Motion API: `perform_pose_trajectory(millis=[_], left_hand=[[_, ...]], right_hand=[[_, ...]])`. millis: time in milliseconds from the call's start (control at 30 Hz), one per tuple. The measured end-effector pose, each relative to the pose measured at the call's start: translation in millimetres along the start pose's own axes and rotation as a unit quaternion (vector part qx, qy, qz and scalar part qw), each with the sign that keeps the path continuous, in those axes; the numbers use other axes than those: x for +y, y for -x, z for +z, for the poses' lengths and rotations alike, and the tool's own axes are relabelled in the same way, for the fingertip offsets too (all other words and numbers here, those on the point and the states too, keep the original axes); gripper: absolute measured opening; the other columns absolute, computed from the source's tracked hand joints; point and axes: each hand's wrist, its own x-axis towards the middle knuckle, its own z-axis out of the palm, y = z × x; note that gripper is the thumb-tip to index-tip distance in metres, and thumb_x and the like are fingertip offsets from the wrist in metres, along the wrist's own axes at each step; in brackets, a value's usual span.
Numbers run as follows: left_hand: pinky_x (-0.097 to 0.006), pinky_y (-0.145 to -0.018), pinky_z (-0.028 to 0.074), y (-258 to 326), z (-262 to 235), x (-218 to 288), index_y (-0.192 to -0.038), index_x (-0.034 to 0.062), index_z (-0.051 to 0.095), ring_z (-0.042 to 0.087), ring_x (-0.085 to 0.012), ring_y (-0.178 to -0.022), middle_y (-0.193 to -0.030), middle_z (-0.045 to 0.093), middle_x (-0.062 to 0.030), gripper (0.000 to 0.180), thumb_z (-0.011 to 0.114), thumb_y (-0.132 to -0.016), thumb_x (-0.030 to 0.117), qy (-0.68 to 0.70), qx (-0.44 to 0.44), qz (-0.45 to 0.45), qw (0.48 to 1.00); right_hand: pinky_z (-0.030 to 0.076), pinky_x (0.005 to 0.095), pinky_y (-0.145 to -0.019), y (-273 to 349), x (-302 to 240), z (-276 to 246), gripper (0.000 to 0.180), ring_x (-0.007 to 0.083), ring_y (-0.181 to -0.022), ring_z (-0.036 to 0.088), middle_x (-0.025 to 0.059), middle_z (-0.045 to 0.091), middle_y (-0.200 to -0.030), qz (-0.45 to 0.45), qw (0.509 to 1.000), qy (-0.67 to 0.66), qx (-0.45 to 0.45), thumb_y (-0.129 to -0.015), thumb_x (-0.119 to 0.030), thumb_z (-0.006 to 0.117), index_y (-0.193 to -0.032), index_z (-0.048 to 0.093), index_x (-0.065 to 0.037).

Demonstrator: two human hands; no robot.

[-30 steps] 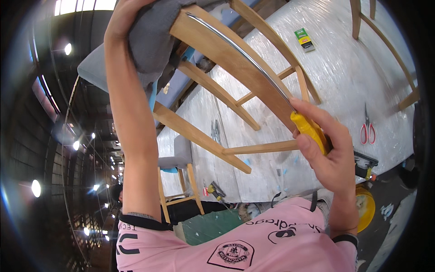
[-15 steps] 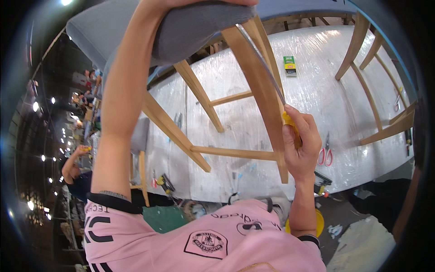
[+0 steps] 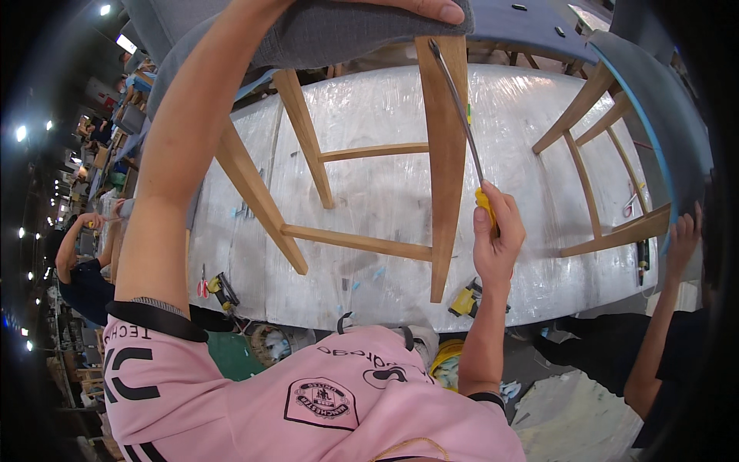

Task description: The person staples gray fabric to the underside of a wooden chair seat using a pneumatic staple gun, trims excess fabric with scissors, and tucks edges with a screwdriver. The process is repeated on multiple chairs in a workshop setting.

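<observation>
My left hand point(image 3: 419, 7), partly cut off by the top edge, grips the corner of a grey upholstered chair seat point(image 3: 346, 35). The chair's wooden legs and stretchers slant toward me, the nearest leg point(image 3: 446, 169) running down the middle. My right hand point(image 3: 499, 239) is closed round the yellow handle of a screwdriver point(image 3: 464, 112). Its long metal shaft points up along that leg. The tip lies near the leg's top, just below the seat fabric; whether it touches the wood, I cannot tell.
A plastic-covered table point(image 3: 369, 192) spreads beneath. Another chair point(image 3: 581, 189) stands at right, a co-worker's hand point(image 3: 683, 235) on it. Yellow-black power tools lie near the front edge, one point(image 3: 466, 299) beside my right forearm, another point(image 3: 223, 291) with red-handled scissors point(image 3: 202, 286) at left.
The view has shifted, and the near leg appears more upright. The screwdriver remains in my right hand, its tip slightly lower beneath the seat. A co-worker's hand has come into view at right.
</observation>
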Motion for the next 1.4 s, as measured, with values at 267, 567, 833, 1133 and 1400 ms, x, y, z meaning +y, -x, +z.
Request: perform_pose_trajectory(millis=[267,567,833,1133,1400], left_hand=[[-0.043,-0.106,0.047,-14,9,-15,-0.145,0.0096,0.052,0.060,-0.0362,-0.126,-0.137,0.061,-0.0214,0.082,0.068,-0.087,0.066,0.033,0.001,-0.010,0.999],[-0.043,-0.104,0.048,-15,12,-31,-0.145,0.0097,0.054,0.061,-0.0352,-0.124,-0.136,0.062,-0.0212,0.085,0.068,-0.085,0.068,0.044,0.018,-0.019,0.999],[-0.044,-0.103,0.049,-17,14,-32,-0.145,0.0086,0.054,0.062,-0.0352,-0.122,-0.135,0.062,-0.0215,0.089,0.068,-0.083,0.071,0.045,0.023,-0.009,0.999],[-0.045,-0.101,0.050,-16,11,-36,-0.147,0.0071,0.050,0.061,-0.0367,-0.121,-0.133,0.061,-0.0245,0.088,0.070,-0.081,0.061,0.093,-0.012,-0.022,0.995],[-0.046,-0.101,0.049,-18,12,-42,-0.147,0.0066,0.050,0.061,-0.0375,-0.122,-0.133,0.060,-0.0253,0.090,0.070,-0.082,0.065,0.074,-0.006,0.000,0.997]], right_hand=[[0.047,0.0268,-0.069,-7,17,8,0.033,0.0152,-0.081,0.060,0.0114,0.066,-0.097,0.022,0.998,-0.055,-0.008,-0.101,-0.010,0.064,-0.133,0.067,-0.002],[0.048,0.0274,-0.071,-14,13,18,0.033,0.0154,-0.081,0.061,0.0122,0.067,-0.098,0.039,0.998,-0.046,-0.003,-0.100,-0.009,0.064,-0.133,0.067,-0.002],[0.051,0.0294,-0.073,-17,2,24,0.034,0.0192,-0.085,0.065,0.0140,0.068,-0.099,-0.007,1.000,0.006,0.023,-0.099,-0.005,0.064,-0.133,0.067,-0.002],[0.049,0.0278,-0.070,-11,16,20,0.036,0.0181,-0.083,0.064,0.0146,0.068,-0.101,-0.007,1.000,0.009,0.022,-0.096,-0.001,0.064,-0.132,0.068,-0.002],[0.050,0.0279,-0.068,-15,17,22,0.034,0.0172,-0.082,0.064,0.0144,0.068,-0.100,-0.027,0.999,0.001,0.027,-0.098,-0.003,0.065,-0.132,0.068,-0.002]])
